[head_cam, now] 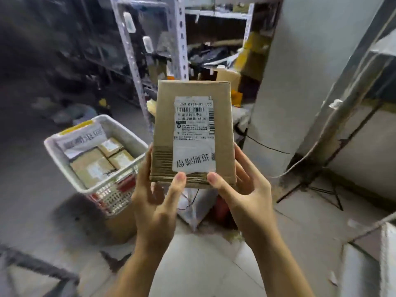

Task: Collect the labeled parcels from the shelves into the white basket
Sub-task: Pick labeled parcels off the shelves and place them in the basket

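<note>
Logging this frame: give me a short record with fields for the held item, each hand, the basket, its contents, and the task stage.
held item: cardboard parcel, shipping label facing the camera
left hand: grips the parcel's lower left edge, thumb on the front
right hand: grips the lower right edge, thumb on the front
white basket: below and left of the held parcel
basket contents: several boxed parcels and a grey mailer bag
task stage: held parcel not yet in the basket

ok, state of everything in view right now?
Brown cardboard parcel with white label: held up, label facing the camera.
Left hand: grips the parcel's lower left corner.
Right hand: grips the parcel's lower right corner.
White mesh basket: partly filled with small brown boxes and a grey mailer bag.
</note>
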